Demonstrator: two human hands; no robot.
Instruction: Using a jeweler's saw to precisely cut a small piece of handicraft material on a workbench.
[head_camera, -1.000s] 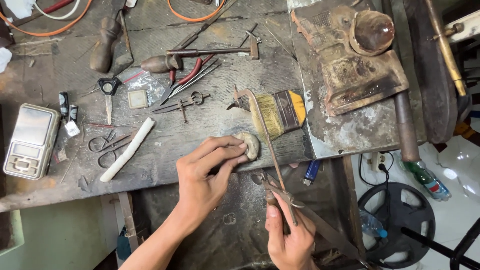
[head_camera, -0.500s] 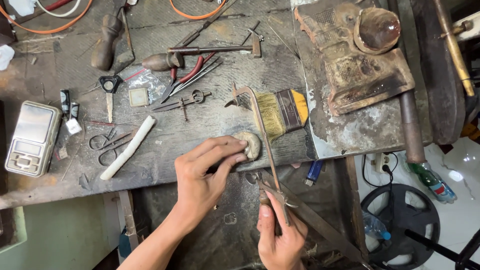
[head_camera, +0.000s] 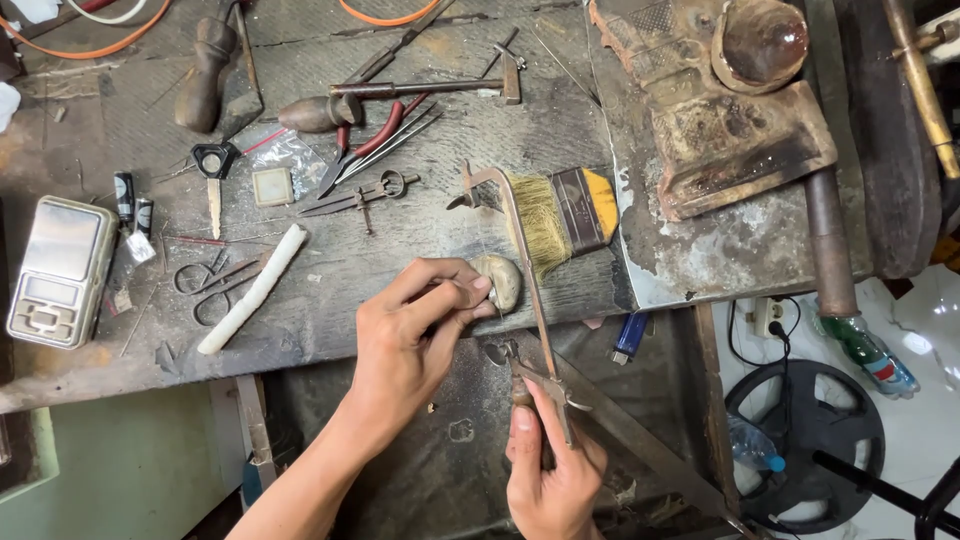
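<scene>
My left hand pinches a small piece against a rounded pale peg at the front edge of the worn wooden bench. My right hand is below the bench edge and grips the handle of a small jeweller's saw. The saw's thin metal frame runs up from my hand past the peg to a hooked top end beside a paintbrush with a black and yellow handle. What the left fingertips hold is too small to make out.
On the bench lie a pocket scale, a white stick, scissors, red-handled pliers, a hammer and a wooden-handled tool. A rusty metal block sits at right. A blue lighter hangs near the edge.
My right hand and the saw have shifted slightly down along the peg. My left hand stays pinched at the peg.
</scene>
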